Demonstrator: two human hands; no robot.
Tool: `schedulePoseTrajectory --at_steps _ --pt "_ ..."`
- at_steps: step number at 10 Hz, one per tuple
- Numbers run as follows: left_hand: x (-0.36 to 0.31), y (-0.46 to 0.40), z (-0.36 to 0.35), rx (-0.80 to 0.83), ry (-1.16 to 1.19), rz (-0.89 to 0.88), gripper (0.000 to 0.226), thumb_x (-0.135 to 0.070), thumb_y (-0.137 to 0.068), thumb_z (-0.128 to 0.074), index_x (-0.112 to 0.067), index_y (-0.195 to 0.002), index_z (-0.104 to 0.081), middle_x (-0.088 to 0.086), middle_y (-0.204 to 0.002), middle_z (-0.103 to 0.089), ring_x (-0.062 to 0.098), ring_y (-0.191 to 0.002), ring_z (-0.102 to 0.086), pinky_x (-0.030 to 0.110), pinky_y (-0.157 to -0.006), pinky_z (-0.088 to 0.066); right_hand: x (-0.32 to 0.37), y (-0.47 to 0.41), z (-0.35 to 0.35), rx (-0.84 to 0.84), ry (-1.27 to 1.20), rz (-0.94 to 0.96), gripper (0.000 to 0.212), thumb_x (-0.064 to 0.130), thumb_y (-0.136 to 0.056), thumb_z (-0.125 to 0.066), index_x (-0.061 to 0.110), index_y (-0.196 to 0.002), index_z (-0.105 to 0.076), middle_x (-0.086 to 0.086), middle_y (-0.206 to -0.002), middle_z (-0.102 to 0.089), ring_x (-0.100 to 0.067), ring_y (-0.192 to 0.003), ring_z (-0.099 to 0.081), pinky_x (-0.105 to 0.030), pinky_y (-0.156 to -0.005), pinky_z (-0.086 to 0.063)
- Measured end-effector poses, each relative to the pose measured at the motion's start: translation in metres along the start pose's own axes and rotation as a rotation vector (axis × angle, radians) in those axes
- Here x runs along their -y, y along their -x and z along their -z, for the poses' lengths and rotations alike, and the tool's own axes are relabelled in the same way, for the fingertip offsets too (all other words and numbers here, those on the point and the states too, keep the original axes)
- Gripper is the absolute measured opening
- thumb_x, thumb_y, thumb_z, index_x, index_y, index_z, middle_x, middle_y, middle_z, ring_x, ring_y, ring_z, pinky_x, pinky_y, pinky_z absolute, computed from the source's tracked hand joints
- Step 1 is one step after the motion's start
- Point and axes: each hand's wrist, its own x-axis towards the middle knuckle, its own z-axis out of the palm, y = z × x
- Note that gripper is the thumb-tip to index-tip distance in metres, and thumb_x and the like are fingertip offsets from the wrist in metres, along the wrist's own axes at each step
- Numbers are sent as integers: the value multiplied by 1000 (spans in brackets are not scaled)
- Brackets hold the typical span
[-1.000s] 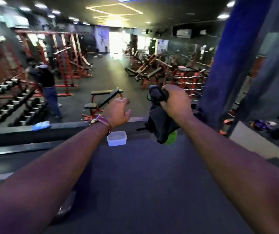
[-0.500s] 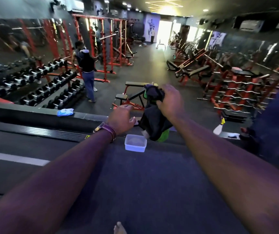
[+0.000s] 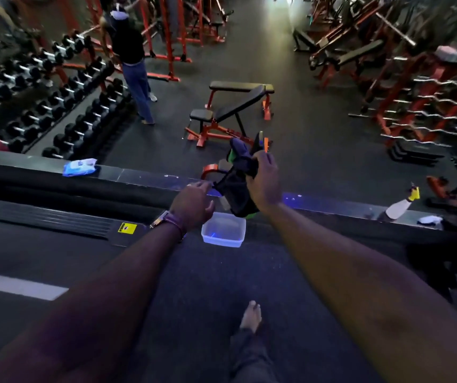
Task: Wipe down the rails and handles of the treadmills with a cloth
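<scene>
Since half a second ago, we are tipping our view downward, and our left hand (image 3: 194, 201) is reaching closer to the dark cloth (image 3: 235, 189), pinching its lower corner. Our right hand (image 3: 263, 181) is clutching the bunched cloth, grip closed round it, above the clear plastic tub (image 3: 223, 234) by the ledge (image 3: 138, 175). We are judging that a loose pull could drop the cloth over the ledge or knock the tub; the spray bottle (image 3: 398, 206) is lying well apart.

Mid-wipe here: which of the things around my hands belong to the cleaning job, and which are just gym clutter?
Job: dark cloth gripped by right hand, left hand pinching its edge; spray bottle; plastic tub; wipes pack.
Clutter: bench, dumbbells.
</scene>
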Motion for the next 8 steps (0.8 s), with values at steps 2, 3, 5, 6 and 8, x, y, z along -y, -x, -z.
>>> schedulePoseTrajectory --at_steps 2,3,5,6,8 --pt "36 -121 -74 28 21 116 29 -10 -74 -59 1 -100 -59 23 -101 -64 40 -95 -57 41 -81 -43 -85 -109 -110 94 -10 -58 28 -4 -78 -56 8 -103 -55 -11 -113 -53 -38 -96 -55 -44 -69 -48" --pt "56 -156 -118 37 62 153 27 -9 -72 -60 2 -97 -60 23 -97 -64 39 -92 -57 41 -79 -44 -127 -139 -166 144 -25 -91 28 -4 -77 -58 9 -102 -55 -11 -112 -53 -37 -94 -55 -41 -68 -44" --pt "106 -205 -225 37 153 244 42 -6 -70 -67 2 -111 -59 21 -107 -64 38 -97 -59 37 -84 -46 -217 -169 -288 266 -19 -196 35 -6 -73 -60 7 -105 -54 -12 -112 -53 -36 -94 -55 -42 -70 -47" --pt "143 -210 -284 79 183 283 55 -9 -71 -65 -1 -124 -51 19 -119 -59 36 -106 -56 40 -90 -48 -265 -166 -347 364 11 -260 46 5 -74 -75 8 -114 -53 -12 -117 -54 -32 -104 -52 -41 -84 -47" --pt "165 -189 -303 211 184 376 56 -10 -76 -62 0 -129 -47 19 -124 -56 34 -112 -53 39 -93 -44 -282 -134 -355 511 -76 -192 31 7 -80 -70 8 -107 -56 -10 -107 -58 -29 -100 -55 -39 -81 -50"
